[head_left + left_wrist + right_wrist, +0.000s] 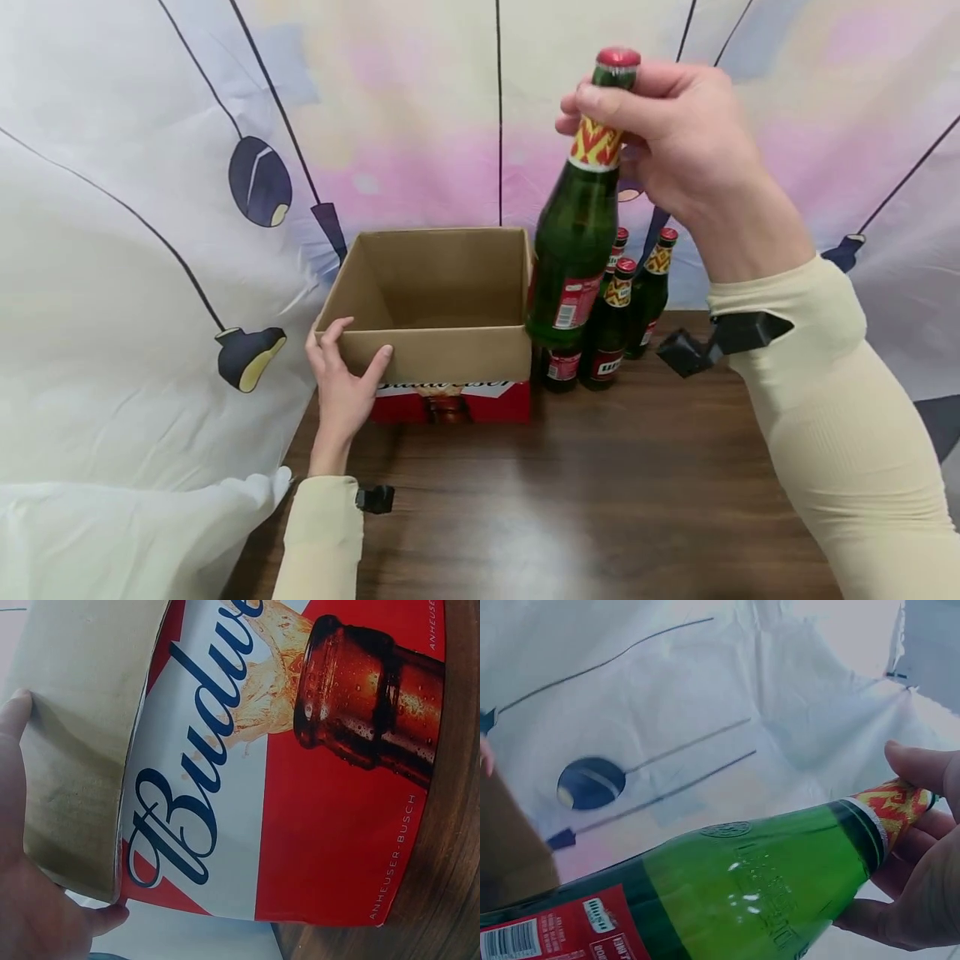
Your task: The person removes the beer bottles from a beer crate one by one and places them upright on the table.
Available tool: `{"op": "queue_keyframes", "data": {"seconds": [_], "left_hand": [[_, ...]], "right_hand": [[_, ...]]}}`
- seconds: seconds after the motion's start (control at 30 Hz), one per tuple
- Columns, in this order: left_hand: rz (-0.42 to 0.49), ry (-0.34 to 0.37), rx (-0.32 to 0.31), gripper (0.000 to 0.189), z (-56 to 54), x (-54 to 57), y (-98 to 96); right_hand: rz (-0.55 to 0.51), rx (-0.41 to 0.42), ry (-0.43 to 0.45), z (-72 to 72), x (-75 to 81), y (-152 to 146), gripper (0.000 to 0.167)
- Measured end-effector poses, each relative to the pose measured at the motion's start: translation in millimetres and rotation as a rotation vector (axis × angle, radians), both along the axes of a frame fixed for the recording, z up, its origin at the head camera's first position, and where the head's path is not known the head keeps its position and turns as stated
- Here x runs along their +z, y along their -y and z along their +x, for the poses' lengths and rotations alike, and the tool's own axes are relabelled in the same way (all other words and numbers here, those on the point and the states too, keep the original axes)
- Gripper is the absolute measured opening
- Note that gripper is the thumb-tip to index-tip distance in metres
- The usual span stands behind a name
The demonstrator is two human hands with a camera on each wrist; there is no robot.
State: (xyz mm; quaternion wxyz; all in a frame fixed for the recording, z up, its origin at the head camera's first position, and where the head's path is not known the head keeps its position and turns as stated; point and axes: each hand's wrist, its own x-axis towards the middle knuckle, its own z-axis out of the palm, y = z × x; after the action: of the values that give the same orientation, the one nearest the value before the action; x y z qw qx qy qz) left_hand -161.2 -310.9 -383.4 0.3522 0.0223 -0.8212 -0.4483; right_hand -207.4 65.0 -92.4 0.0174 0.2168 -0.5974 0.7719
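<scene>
My right hand [686, 133] grips a green glass bottle [577, 225] by its neck, just under the red cap. It hangs nearly upright, slightly tilted, at the right side of an open cardboard box [450, 358]. In the right wrist view the bottle [742, 877] shows a red label with a barcode, and thumb and fingers circle the patterned neck foil. At the box's front left corner my left hand [345, 392] holds the raised flap, fingertips over the rim and thumb on the front. The left wrist view shows the red and white printed side [322, 840] below the plain flap [82, 765].
Several more green bottles [611, 333] with red caps stand to the right of the box, partly behind the held one. All stand on a dark wooden table [525, 500]. A patterned cloth [420, 108] hangs behind, and white fabric [135, 533] bunches at the left.
</scene>
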Motion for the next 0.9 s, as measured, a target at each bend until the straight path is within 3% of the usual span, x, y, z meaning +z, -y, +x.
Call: {"op": "queue_keyframes", "data": {"seconds": [0.1, 0.27, 0.6, 0.9], "left_hand": [[0.006, 0.002, 0.013, 0.070, 5.8, 0.7, 6.8], [0.011, 0.019, 0.032, 0.071, 15.1, 2.7, 19.7], [0.018, 0.018, 0.030, 0.071, 15.4, 2.2, 22.2], [0.036, 0.028, 0.019, 0.071, 21.4, 4.6, 26.1]], "right_hand": [[0.048, -0.024, 0.050, 1.8, -18.5, -9, 0.038], [0.069, -0.034, 0.098, -0.6, -60.9, -25, 0.028], [0.162, -0.097, 0.144, -12.8, -127.1, -63, 0.016], [0.202, -0.100, 0.210, -29.9, -167.9, -81, 0.017]]}}
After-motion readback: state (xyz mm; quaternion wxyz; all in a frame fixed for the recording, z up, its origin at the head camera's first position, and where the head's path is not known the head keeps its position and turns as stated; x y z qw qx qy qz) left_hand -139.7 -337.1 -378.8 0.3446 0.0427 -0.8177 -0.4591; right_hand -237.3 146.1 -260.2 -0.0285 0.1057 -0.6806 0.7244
